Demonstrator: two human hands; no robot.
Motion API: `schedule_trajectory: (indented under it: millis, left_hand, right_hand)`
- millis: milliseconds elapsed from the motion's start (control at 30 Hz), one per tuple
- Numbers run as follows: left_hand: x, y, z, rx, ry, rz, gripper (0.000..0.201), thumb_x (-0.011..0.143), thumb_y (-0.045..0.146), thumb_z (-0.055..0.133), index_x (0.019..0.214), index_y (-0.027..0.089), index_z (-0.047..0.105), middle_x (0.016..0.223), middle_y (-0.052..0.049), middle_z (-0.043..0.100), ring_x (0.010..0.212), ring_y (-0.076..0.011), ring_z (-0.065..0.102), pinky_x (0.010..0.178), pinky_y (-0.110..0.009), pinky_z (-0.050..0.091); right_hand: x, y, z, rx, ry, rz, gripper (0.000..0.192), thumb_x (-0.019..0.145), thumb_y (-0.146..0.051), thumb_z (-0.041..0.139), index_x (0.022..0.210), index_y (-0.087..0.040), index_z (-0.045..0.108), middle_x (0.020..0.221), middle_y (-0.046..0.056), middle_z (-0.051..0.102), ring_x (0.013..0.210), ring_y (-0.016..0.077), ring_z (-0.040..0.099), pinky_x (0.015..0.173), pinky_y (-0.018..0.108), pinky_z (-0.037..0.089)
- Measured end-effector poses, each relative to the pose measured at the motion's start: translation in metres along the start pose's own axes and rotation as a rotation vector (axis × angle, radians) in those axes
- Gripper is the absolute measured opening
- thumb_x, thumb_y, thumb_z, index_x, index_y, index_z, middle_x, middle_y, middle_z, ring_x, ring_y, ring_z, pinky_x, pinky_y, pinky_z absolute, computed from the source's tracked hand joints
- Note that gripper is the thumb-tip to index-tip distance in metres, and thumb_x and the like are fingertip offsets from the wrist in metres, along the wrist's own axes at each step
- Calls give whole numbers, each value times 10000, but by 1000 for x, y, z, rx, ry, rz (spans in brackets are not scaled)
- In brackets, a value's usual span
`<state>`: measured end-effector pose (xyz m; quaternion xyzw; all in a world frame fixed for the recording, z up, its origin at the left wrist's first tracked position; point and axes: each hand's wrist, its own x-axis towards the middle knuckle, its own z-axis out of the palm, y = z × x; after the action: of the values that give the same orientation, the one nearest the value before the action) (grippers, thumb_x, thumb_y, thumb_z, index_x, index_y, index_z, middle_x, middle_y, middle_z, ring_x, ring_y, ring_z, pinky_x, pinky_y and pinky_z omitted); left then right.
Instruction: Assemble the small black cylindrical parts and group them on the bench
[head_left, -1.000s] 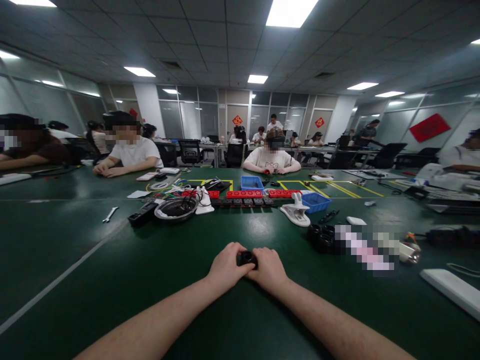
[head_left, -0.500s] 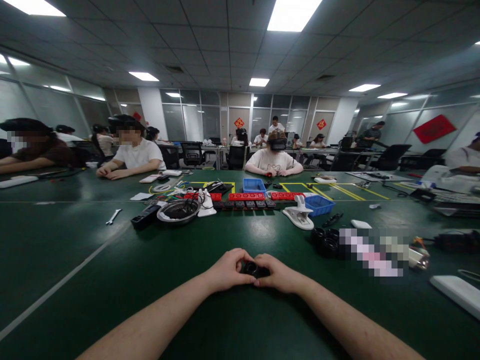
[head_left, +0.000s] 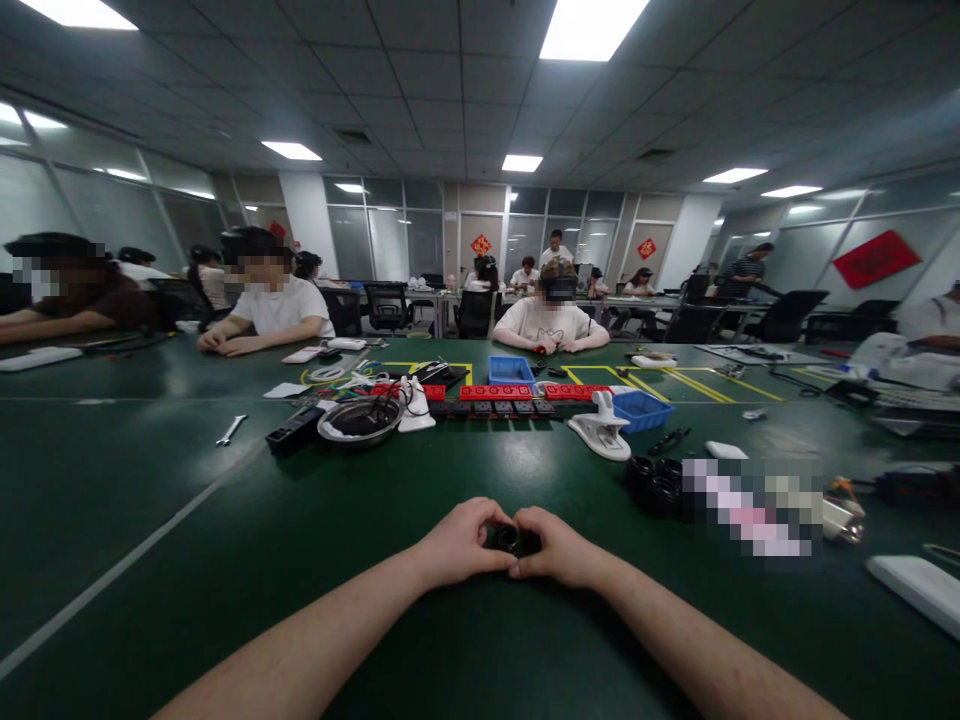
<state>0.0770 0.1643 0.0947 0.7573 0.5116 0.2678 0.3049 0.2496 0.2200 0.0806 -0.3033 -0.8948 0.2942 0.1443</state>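
On green table [head_left: 225, 560], hands [head_left: 510, 545] gripping black ring [head_left: 511, 538]

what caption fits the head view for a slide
Both hands, left and right, grip a small black part over a green table.

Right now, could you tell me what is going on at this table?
A person has both hands together on the green table, the left hand and right hand pinching a small black ring between the fingertips. More black rings sit to the right; a metal bowl lies beyond. Other people sit working across the table.
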Motion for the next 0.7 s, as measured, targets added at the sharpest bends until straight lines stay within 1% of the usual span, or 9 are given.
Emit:
schedule_trajectory:
  millis: [167, 300, 400, 500, 533, 600, 633, 700]
  left_hand:
    - [-2, 6, 0, 75, 26, -3, 365, 569, 403, 642, 851, 189, 549, 805, 11, 472, 646, -110, 428, 528, -197, 309]
    - [-3, 9, 4, 145, 92, -54, 323, 582, 400, 631, 811, 191, 537, 801, 9, 490, 684, -135, 454, 545, -213, 317]
    - [-4, 12, 10, 191, 165, -112, 286, 601, 382, 617, 794, 191, 527, 793, 5, 499, 695, -144, 470, 564, -226, 328]
    - [-4, 13, 15, 217, 238, -148, 260, 613, 355, 614, 795, 193, 524, 789, 4, 504, 714, -149, 477, 597, -239, 337]
    - [-4, 12, 15, 216, 255, -143, 258, 614, 351, 615, 796, 192, 523, 787, 5, 503, 718, -149, 475, 604, -240, 338]
    - [-3, 10, 15, 196, 249, -106, 262, 613, 351, 619, 796, 190, 522, 778, 10, 495, 705, -142, 466, 596, -234, 337]
    - [-2, 8, 14, 177, 228, -81, 268, 611, 354, 622, 796, 188, 522, 773, 12, 489, 691, -136, 460, 585, -228, 336]
    - [-1, 4, 11, 129, 170, -38, 284, 609, 362, 626, 805, 184, 522, 773, 17, 475, 655, -119, 443, 560, -214, 332]
  right_hand:
    - [-1, 3, 4, -69, 35, 42, 374, 464, -371, 727, 679, -153, 512, 678, -31, 464, 660, 130, 431, 544, 205, 298]
    - [-1, -1, 10, -178, 64, 126, 404, 464, -426, 709, 688, -163, 499, 691, -14, 497, 625, 129, 440, 501, 205, 276]
    - [-1, -11, 16, -295, 112, 200, 338, 548, -422, 652, 709, -168, 500, 716, 13, 528, 636, 146, 466, 502, 221, 269]
    - [-2, -19, 19, -412, 155, 234, 236, 639, -374, 577, 728, -165, 514, 728, 41, 546, 686, 179, 488, 555, 254, 288]
    - [-2, -20, 19, -432, 170, 230, 240, 648, -383, 566, 734, -164, 516, 734, 47, 548, 703, 189, 490, 575, 265, 294]
    - [-3, -19, 18, -416, 195, 188, 319, 631, -447, 572, 765, -163, 517, 771, 52, 544, 735, 200, 487, 606, 278, 307]
    - [-4, -17, 17, -381, 196, 150, 374, 607, -481, 585, 794, -164, 516, 799, 50, 538, 751, 200, 482, 618, 279, 314]
    - [-5, -11, 13, -288, 153, 57, 451, 571, -502, 615, 859, -170, 516, 840, 41, 527, 778, 193, 471, 644, 277, 329]
